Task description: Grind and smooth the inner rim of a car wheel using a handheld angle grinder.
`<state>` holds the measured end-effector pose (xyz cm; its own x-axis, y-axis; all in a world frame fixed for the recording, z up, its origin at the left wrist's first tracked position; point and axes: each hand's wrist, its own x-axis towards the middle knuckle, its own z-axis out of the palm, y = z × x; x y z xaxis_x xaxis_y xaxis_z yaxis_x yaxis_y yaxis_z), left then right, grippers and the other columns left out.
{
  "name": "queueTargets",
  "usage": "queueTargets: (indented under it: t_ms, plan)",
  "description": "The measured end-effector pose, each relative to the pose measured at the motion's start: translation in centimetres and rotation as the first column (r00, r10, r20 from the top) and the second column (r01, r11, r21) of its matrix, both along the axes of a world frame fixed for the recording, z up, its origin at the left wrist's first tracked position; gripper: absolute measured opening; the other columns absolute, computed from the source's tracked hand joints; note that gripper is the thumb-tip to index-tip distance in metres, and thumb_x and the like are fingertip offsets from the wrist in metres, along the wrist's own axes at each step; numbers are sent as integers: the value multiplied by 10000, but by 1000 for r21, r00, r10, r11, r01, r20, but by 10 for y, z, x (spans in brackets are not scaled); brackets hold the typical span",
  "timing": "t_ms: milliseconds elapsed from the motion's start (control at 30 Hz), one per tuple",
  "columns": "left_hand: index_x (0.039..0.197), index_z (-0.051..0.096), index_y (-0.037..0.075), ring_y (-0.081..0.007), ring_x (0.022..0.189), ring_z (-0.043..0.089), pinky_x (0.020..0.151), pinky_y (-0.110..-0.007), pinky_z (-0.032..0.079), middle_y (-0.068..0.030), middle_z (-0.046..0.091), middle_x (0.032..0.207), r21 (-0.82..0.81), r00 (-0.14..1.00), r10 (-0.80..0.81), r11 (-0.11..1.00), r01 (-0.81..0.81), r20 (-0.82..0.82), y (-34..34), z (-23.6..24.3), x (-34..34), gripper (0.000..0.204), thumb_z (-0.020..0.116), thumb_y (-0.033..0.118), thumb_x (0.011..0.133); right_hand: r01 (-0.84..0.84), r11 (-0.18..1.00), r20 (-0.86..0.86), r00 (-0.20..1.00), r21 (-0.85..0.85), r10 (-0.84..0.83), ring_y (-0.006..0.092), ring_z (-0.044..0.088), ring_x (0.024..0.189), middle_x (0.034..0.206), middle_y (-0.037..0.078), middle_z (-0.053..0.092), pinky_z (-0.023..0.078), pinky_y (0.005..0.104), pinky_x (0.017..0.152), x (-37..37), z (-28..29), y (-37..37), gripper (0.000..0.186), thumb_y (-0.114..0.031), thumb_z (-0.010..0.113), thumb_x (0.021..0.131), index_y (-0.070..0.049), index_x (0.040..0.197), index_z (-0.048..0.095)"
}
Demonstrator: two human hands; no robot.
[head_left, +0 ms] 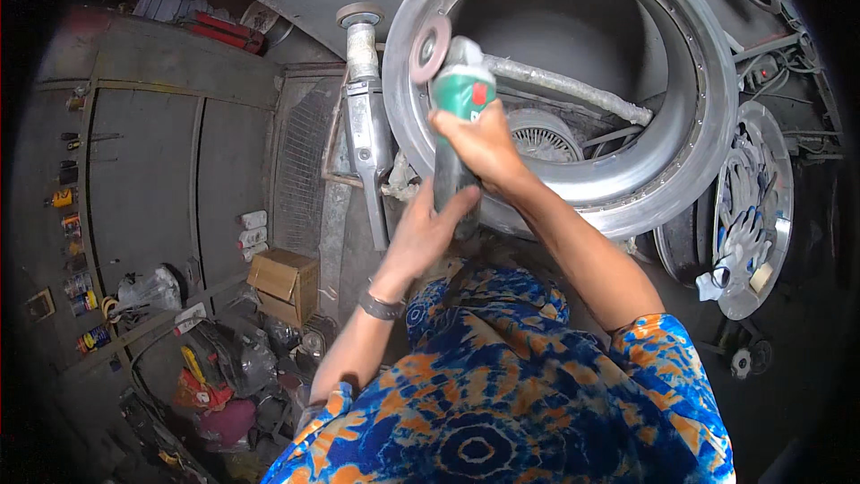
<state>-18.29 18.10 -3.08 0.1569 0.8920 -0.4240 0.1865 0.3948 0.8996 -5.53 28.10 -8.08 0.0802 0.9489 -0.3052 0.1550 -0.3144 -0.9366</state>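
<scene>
From the head view, a green-and-dark handheld grinder (451, 170) is up over the left side of a broad, silver metal ring (618, 202), its long axis running away from the person, green end foremost and dark end nearest the body. A round, pinkish abrasive wheel (430, 49) sits at that far end, on the left, over the ring's rim; whether it touches I can't tell from here. Off to the right, a shallow, oval silver dish (781, 237) holds pale work gloves (743, 242) and a small yellowish block (761, 278). Over on the left is a brown cardboard box (285, 282), its contents hidden. The right hand (488, 148) is closed round the grinder just behind its green head, and the left hand (423, 231) curls about the dark rear part, nearer the person
</scene>
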Motion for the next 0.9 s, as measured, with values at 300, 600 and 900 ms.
queueTargets:
  t_ms: [300, 600, 900]
  plan:
    - [1332, 573, -14, -227, 1030, 682, 925, -355, 515, -161, 725, 1113, -374, 920, -391, 858, 352, -31, -39, -25, 33, 556, 622, 454, 1035, -338, 908, 342, 846, -246, 408, 478, 696, 1076, 1096, 406, 666, 555, 443, 934, 50, -17, -42, 874, -366, 789, 771, 243, 1258, 394]
    - [1090, 655, 2, -117, 907, 597, 833, -290, 510, -62, 674, 1001, 886, 881, 406, 462, 32, -243, 136, 42, -26, 201, 652, 200, 1053, -306, 917, 146, 925, -254, 350, 412, 689, 1130, 1175, 364, 666, 532, 420, 965, 121, -24, -85, 826, -382, 830, 756, 175, 1256, 483]
    - [956, 580, 69, -357, 678, 586, 657, -428, 494, -163, 583, 748, 761, 730, 253, 368, 535, -635, 269, 36, -6, 384, 681, 436, 1008, -121, 980, -110, 988, -161, 104, 216, 601, 1167, 1246, 145, 641, 467, 360, 1035, 142, -38, -123, 682, -185, 831, 834, 70, 1372, 498]
